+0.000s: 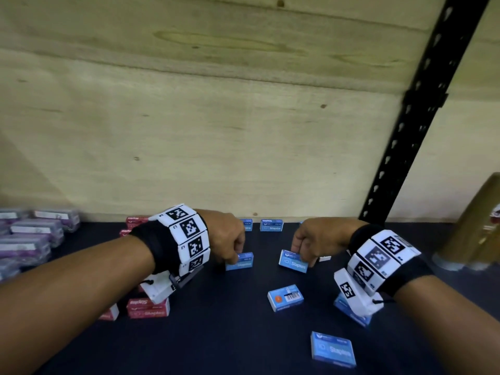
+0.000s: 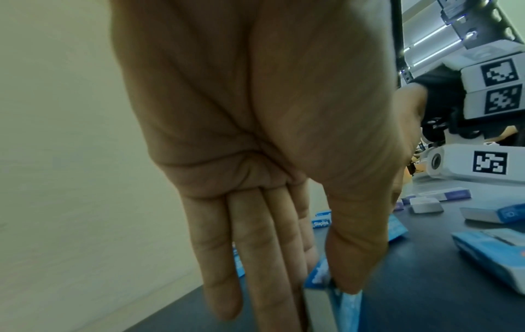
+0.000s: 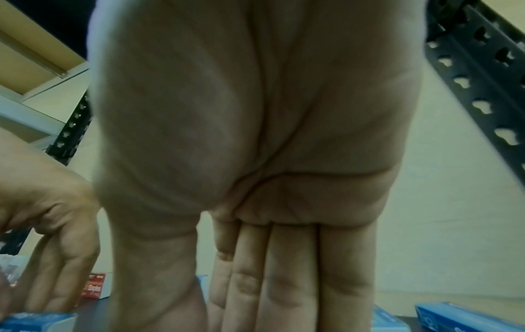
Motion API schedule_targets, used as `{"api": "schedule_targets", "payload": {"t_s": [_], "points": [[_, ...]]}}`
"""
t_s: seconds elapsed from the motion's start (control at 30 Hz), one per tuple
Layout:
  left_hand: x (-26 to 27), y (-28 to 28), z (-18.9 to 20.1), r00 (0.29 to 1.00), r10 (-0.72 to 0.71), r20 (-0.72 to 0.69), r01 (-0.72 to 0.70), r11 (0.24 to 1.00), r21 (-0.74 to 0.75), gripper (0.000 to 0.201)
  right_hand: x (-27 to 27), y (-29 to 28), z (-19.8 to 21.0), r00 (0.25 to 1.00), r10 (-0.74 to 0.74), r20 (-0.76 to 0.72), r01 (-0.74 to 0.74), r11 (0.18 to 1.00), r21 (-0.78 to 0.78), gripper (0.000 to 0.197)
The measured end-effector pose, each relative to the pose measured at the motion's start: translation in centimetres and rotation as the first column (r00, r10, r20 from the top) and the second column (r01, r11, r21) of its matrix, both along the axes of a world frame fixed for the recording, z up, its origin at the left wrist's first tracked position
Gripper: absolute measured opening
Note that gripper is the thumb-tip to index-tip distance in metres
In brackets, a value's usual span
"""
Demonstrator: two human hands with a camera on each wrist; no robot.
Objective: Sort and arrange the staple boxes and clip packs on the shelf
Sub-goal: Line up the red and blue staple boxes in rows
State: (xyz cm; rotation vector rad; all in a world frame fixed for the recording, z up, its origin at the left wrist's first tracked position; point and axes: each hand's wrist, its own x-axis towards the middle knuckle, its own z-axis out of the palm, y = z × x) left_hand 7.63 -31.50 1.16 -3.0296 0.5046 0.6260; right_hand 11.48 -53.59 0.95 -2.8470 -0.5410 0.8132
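Note:
My left hand [image 1: 234, 254] pinches a blue staple box [image 1: 241, 263] standing on its long edge on the dark shelf [image 1: 216, 334]. In the left wrist view the thumb [image 2: 355, 258] and fingers [image 2: 270, 269] clamp that box [image 2: 321, 289] from both sides. My right hand [image 1: 303, 254] grips a second blue staple box [image 1: 293, 263], tilted, a short way to the right. In the right wrist view my palm fills the frame and that box is hidden. Purple clip packs [image 1: 32, 239] are stacked at the far left.
Loose blue boxes lie flat at the front [image 1: 285, 297] [image 1: 332, 349], one under my right wrist [image 1: 351, 313], and two stand by the plywood back wall [image 1: 271, 225]. Red staple boxes [image 1: 148, 307] sit under my left wrist. A black upright [image 1: 422, 109] and a gold object [image 1: 476, 228] stand at the right.

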Motion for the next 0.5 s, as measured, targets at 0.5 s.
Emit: {"api": "schedule_targets", "payload": {"t_s": [0.5], "points": [[2.9, 0.4, -0.3, 0.988, -0.039, 0.151, 0.018, 0.990, 0.137, 0.012, 0.9, 1.8, 0.3, 0.965, 0.085, 0.248, -0.054, 0.990, -0.131, 0.018]]}}
